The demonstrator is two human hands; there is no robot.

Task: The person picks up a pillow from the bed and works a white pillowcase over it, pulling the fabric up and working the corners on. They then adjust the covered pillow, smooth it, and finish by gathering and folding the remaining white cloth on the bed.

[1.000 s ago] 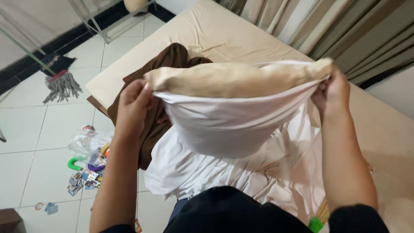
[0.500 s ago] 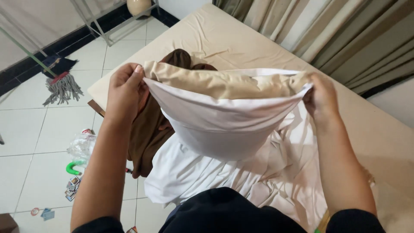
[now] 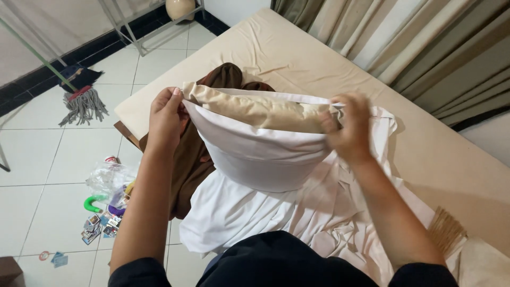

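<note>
Bedroom with white floor tiles, a bare tan mattress (image 3: 297, 58) and striped curtains (image 3: 404, 42) on the right. The pillow (image 3: 255, 109) is held up over the bed, halfway into a white pillowcase (image 3: 260, 154). Left hand (image 3: 166, 118) has a tight pinch grip on the case's corner edge; right hand (image 3: 348, 127) is blurred, its grip looks closed on the other edge. I'd say keep both corners taut and level so the pillow slides down evenly. On the floor, left of a brown cloth (image 3: 194, 154), there's a clear plastic bag (image 3: 109, 178) and small colourful packets (image 3: 98, 226).
</note>
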